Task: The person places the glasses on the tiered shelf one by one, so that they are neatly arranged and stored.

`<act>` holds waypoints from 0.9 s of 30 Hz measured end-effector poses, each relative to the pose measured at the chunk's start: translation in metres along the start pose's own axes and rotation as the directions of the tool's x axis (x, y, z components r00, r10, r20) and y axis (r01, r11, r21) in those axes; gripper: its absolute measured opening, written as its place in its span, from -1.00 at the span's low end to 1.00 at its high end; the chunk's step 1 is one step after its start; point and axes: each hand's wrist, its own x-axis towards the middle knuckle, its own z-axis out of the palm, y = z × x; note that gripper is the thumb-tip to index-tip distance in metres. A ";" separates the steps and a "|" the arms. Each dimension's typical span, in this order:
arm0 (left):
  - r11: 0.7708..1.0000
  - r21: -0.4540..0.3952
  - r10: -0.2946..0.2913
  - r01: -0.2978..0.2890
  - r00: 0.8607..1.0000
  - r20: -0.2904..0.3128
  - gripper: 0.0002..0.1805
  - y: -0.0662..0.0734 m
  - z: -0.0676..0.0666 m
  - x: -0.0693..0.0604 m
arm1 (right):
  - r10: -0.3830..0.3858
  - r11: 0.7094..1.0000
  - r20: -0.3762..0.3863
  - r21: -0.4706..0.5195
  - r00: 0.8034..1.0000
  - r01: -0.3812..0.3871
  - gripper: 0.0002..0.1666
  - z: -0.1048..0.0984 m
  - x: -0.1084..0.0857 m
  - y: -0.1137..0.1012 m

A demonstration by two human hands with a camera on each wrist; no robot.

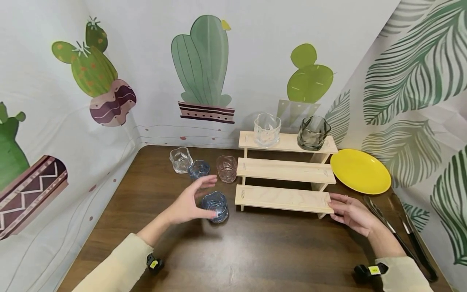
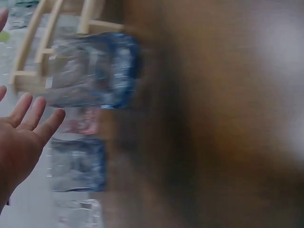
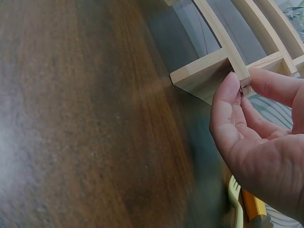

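Observation:
My left hand [image 1: 186, 202] is spread around the near side of a blue glass [image 1: 216, 209] on the table, its thumb in front of the glass. In the left wrist view the fingers [image 2: 50, 126] are apart from this blue glass [image 2: 121, 71]. My right hand [image 1: 352, 215] pinches the right end of the lowest board of a three-step wooden rack [image 1: 284, 198]. Seen from the right wrist, thumb and fingertips meet at the board's end [image 3: 243, 80]. A clear glass [image 1: 267, 129] and a smoky grey glass [image 1: 313, 133] stand on the top step.
Left of the rack stand a clear glass [image 1: 181, 159], another blue glass [image 1: 199, 169] and a pink glass [image 1: 227, 169]. A yellow plate [image 1: 361, 171] lies right of the rack. Dark-handled utensils [image 1: 412, 239] lie along the table's right edge. Patterned cloth hangs behind.

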 end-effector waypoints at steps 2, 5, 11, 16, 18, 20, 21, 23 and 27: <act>1.000 0.008 -0.024 0.024 1.000 0.012 0.16 -0.007 0.006 -0.007 | -0.002 1.000 -0.002 -0.001 1.000 0.002 -0.68 0.000 0.000 -0.001; 0.999 0.016 -0.028 0.027 0.999 0.026 0.15 -0.015 0.012 -0.014 | -0.004 1.000 -0.007 -0.012 1.000 0.004 -0.63 0.001 0.000 -0.001; 0.999 0.011 -0.032 0.032 0.999 0.016 0.12 -0.030 0.018 -0.021 | -0.003 1.000 -0.013 -0.018 1.000 0.003 -0.57 0.001 0.000 -0.001; 0.996 0.039 -0.078 0.078 0.997 0.001 0.13 -0.036 0.021 -0.022 | -0.005 1.000 -0.011 -0.020 1.000 0.005 -0.57 0.001 0.000 0.000; 0.994 0.043 -0.097 0.098 0.995 -0.012 0.10 -0.038 0.021 -0.023 | -0.005 1.000 -0.012 -0.021 1.000 0.005 -0.57 0.001 0.000 0.001; 0.993 0.044 -0.111 0.112 0.994 -0.027 0.07 -0.039 0.021 -0.023 | -0.005 1.000 -0.013 -0.023 1.000 0.004 -0.56 0.001 0.000 0.001; 0.992 0.043 -0.117 0.119 0.993 -0.033 0.05 -0.040 0.022 -0.023 | -0.004 1.000 -0.013 -0.024 1.000 0.004 -0.55 0.001 0.000 0.002; 0.991 0.034 -0.129 0.130 0.991 -0.041 0.00 -0.041 0.022 -0.023 | -0.004 1.000 -0.016 -0.026 1.000 0.003 -0.54 0.001 0.000 0.002; 0.990 0.029 -0.136 0.138 0.989 -0.053 -0.04 -0.042 0.023 -0.022 | -0.008 1.000 -0.018 -0.028 1.000 0.007 -0.57 0.000 0.000 0.002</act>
